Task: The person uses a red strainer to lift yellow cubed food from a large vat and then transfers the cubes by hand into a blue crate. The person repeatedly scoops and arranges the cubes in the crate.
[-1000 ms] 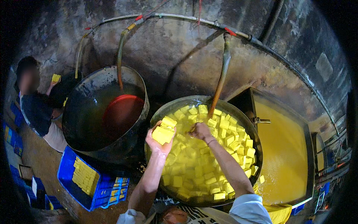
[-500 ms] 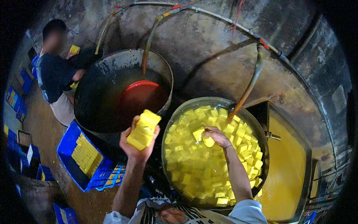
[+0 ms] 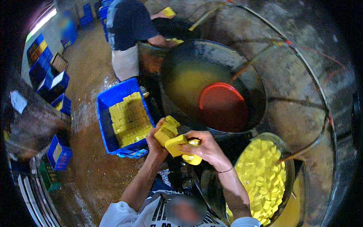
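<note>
My left hand [image 3: 155, 143] is closed around a small stack of yellow blocks [image 3: 165, 134] that look like tofu. Close beside it, my right hand [image 3: 206, 148] grips more of these wet tofu blocks [image 3: 175, 145], one of them against the left hand's stack. Both hands are above the floor between a blue crate [image 3: 104, 128] and the vats. Inside the crate lie packed rows of yellow tofu blocks [image 3: 128, 117]. To the right, a round metal vat [image 3: 289, 172] holds a heap of loose tofu blocks [image 3: 262, 178], partly behind my right forearm.
Ahead stands a large dark vat [image 3: 261, 90] of cloudy liquid with a red round basin [image 3: 223, 104] in it. A co-worker [image 3: 130, 30] bends over another vat, holding a yellow block. Hoses [image 3: 310, 145] reach into the vats. Blue crates [image 3: 58, 151] line the left side of the wet floor [image 3: 83, 151].
My view has turned left. The right hand has come out of the tofu vat with blocks and met the left hand, which still holds its stack, near the blue crate.
</note>
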Motion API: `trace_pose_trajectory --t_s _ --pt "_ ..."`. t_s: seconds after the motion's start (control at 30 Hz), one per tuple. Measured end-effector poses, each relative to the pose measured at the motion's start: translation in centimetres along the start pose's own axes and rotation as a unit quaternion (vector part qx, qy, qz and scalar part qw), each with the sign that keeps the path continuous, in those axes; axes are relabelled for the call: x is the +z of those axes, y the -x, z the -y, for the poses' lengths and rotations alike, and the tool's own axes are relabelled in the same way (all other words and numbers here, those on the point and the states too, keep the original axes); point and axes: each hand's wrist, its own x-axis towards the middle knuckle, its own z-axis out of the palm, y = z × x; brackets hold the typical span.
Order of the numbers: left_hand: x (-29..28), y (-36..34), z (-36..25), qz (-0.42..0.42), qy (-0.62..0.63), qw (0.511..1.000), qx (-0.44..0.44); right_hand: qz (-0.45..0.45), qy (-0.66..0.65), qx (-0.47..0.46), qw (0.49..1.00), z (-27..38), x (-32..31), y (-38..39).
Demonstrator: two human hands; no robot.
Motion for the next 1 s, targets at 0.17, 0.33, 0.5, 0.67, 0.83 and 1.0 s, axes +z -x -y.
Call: trace_pose_trajectory --t_s 0.17,0.33,0.5,0.67,0.83,1.0 --pt "-4.7 -1.3 -4.3 -0.091 0.067 0.993 -0.041 0.046 0.067 0.041 0.996 -2.3 7.7 -8.6" --pt "-11.9 -3.9 -8.4 -0.115 0.135 0.982 -0.064 0.076 0.155 0.012 0.985 -2.9 14.4 -13.8" --pt "-18.0 -5.7 -12.4 -0.093 0.217 0.965 -0.114 0.066 0.346 -0.050 0.935 -7.5 19.8 -20.1" --pt "-22.3 -7.8 -15.8 -0.163 0.196 0.962 -0.098 0.342 -0.215 0.259 0.877 -26.3 21.9 -24.4" --pt "-27.8 -9.8 -19.3 -0.280 0.072 0.957 0.008 0.299 -0.324 0.384 0.812 -33.8 26.2 -30.3" --pt "-30.5 -4.7 -20.2 -0.414 -0.023 0.910 -0.021 0.312 -0.198 0.389 0.844 -35.4 31.6 -34.4"
